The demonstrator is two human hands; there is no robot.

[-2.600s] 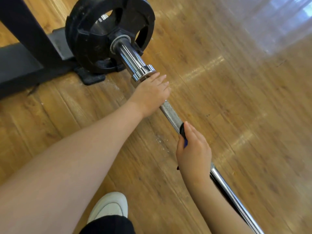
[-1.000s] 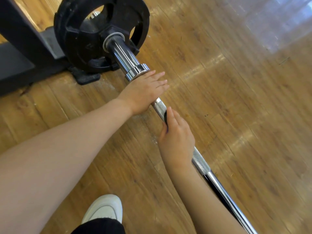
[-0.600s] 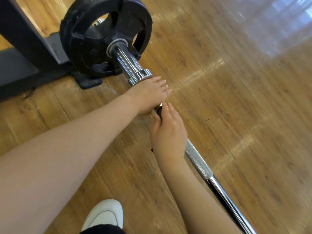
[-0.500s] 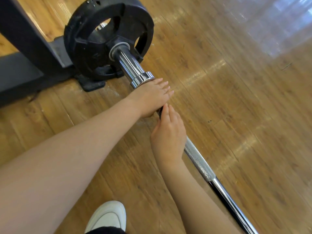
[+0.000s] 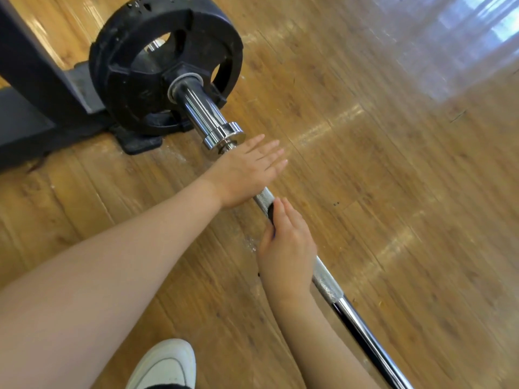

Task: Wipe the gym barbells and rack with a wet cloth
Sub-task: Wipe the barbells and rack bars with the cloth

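Cloth (image 5: 271, 213) mostly hidden, seemingly gripped by right hand (image 5: 286, 248); left hand (image 5: 247, 169) flat on barbell (image 5: 325, 279), running diagonally toward plate (image 5: 165, 63)

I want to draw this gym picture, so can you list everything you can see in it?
barbell: one, shiny silver, slanting from the plate to bottom right.
weight plate: one, black, on the barbell's far end, top left.
rack: one, dark grey, top left behind the plate.
cloth: one, dark, wrapped on the bar under the right hand.
floor: wooden, brown, all around.
shoe: one, white, bottom centre.
left hand: fingers straight, resting on the bar by the collar.
right hand: curled round the cloth.
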